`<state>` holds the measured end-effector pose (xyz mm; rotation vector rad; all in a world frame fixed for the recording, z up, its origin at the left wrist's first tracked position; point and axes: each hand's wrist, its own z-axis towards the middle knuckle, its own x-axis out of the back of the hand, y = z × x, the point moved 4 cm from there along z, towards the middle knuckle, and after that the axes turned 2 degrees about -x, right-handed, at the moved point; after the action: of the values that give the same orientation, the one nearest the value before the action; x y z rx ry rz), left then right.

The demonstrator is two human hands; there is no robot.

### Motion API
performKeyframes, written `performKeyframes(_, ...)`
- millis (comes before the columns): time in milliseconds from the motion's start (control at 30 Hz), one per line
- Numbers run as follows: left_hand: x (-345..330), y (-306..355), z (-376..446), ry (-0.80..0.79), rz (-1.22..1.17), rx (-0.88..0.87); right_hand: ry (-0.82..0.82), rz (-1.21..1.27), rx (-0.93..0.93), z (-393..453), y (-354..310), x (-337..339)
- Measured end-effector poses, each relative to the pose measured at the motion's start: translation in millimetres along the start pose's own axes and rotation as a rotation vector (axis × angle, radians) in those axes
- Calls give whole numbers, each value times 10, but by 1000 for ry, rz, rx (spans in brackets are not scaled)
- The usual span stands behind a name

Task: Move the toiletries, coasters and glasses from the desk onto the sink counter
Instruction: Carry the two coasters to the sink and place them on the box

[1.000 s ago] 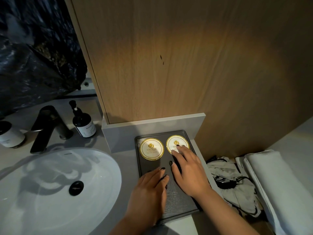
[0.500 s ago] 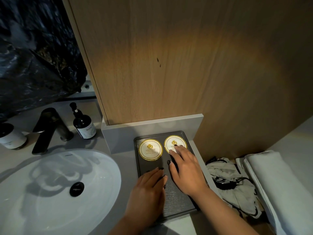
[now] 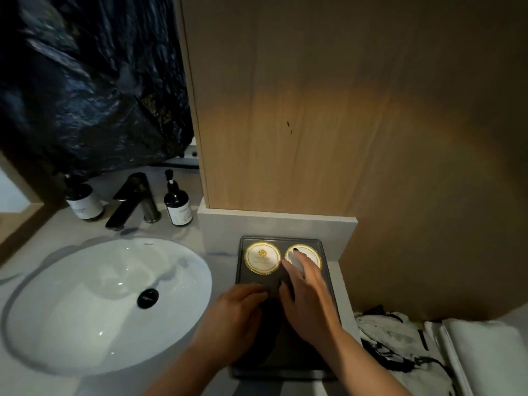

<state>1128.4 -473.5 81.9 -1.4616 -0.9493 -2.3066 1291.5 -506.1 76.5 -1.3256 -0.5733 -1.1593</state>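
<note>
Counter [image 3: 220,232] holds tray [image 3: 328,284] at 3 o'clock of sink [image 3: 71,295]. 2 coasters at tray's 12 o'clock. Left hand [image 3: 234,318] flat, released, on tray; right hand [image 3: 307,292] fingertips press right coaster [image 3: 313,254], no grasp. Advice: slide it level with left coaster [image 3: 262,258], gap kept

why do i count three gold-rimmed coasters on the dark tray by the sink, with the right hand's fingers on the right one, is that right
Not quite: the head view shows two gold-rimmed coasters, not three. The left coaster lies uncovered and the right coaster sits beside it on the dark tray by the sink. The right hand does have its fingers on the right one.
</note>
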Motion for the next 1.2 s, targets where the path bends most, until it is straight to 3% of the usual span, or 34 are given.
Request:
performKeyframes(300, 796, -282, -580, 220, 142, 391, -134, 17, 359, 265, -740, -10)
performKeyframes(400, 1073, -365, -871, 281, 131, 512, -318, 62, 444, 211, -1064, -66)
performKeyframes(567, 1438, -527, -1516, 309, 101, 636, -416, 14, 588, 0, -1667, -243)
performKeyframes(800, 1905, -765, -2376, 352, -6, 704, -530, 52, 613, -399, -2560, -545)
performKeyframes(1200, 2592, -1464, -3704, 184, 36, 748, -514, 125, 521, -999, -3922, -1122)
